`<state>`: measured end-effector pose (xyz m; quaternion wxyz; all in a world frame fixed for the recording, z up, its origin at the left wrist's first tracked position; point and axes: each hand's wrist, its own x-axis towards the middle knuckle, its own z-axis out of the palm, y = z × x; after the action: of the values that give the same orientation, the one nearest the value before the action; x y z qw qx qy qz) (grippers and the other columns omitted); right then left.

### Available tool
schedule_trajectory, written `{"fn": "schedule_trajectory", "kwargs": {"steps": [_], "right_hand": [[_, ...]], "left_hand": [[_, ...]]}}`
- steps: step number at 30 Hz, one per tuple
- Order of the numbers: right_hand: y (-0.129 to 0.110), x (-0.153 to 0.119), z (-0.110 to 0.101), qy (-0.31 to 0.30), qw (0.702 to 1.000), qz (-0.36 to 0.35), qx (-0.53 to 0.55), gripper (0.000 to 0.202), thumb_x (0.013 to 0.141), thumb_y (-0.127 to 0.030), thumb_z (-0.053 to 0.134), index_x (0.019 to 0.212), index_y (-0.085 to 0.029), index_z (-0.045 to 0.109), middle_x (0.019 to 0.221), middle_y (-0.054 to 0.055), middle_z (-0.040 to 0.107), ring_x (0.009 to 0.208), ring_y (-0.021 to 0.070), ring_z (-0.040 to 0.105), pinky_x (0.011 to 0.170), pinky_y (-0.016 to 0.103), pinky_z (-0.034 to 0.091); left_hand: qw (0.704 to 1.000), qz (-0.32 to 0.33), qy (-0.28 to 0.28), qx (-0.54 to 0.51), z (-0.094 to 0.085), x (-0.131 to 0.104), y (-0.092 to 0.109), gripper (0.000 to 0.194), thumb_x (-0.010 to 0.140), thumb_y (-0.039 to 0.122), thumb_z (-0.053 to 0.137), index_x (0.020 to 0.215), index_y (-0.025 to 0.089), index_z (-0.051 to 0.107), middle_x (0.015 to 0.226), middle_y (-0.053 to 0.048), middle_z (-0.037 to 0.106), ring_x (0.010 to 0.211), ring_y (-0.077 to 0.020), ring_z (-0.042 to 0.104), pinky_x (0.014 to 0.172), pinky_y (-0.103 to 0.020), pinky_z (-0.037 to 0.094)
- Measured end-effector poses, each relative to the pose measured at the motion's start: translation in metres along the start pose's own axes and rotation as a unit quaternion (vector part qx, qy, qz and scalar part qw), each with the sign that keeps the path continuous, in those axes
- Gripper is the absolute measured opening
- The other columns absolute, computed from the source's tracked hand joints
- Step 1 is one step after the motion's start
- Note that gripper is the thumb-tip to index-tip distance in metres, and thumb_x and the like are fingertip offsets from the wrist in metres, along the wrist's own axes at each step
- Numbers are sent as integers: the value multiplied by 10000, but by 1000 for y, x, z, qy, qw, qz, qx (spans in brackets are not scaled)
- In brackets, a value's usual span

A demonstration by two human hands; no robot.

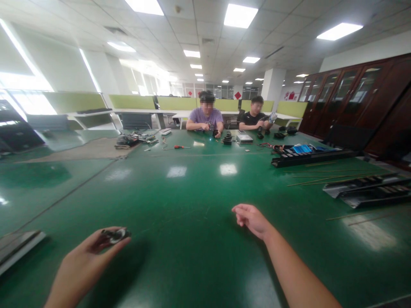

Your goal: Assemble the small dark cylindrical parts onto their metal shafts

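My left hand [85, 259] is closed around a small black-and-silver part [117, 235] with a round metal face, gripped between thumb and fingers just above the green table. The part's exact kind cannot be made out, and my fingers cover some of it. To the right, my right hand [252, 219] hovers over the tabletop with its fingers drawn together and curled. Whatever lies between those fingers, if anything, is too small or hidden to see. The two hands are well apart.
The green table [192, 192] carries a flat grey-edged object [21, 248] at left, a red screwdriver [181, 147], a heap of parts [133, 140], thin rods [321, 179] and black metal channels [369, 188] at right. Two people [205, 115] sit opposite, handling dark parts.
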<state>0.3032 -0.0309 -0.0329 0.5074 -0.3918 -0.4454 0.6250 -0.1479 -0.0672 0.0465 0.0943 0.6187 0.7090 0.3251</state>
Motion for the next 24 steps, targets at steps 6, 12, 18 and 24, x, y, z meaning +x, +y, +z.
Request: {"fn": "schedule_trajectory", "kwargs": {"steps": [6,12,18,24], "right_hand": [[2,0,2,-13,998,0,-54,384,739,-466,789,904,-131,699,619,-21,577,523,105,495,533,258,384],[4,1,3,-5,995,-18,-98,344,754,-427,758,931,-140,691,635,-18,588,520,108,510,528,258,391],[4,-1,13,46,972,-100,-209,397,682,-218,775,1067,-202,679,716,-24,608,566,106,496,563,256,398],[5,-5,27,20,934,-151,-322,614,712,-178,736,1291,-267,553,973,23,636,630,119,565,613,282,454]], "left_hand": [[980,106,-90,-141,47,6,75,400,675,526,760,890,202,665,875,-44,752,838,-255,716,863,-358,557],[950,176,-184,-182,95,7,127,230,736,358,737,865,179,675,864,-40,737,806,-215,695,823,-345,554],[934,187,-231,-200,132,8,157,203,702,254,721,890,178,702,861,-40,737,783,-214,683,774,-338,541],[926,197,-252,-201,148,0,152,230,747,337,728,929,196,723,886,-47,740,811,-220,676,771,-333,538]]}}
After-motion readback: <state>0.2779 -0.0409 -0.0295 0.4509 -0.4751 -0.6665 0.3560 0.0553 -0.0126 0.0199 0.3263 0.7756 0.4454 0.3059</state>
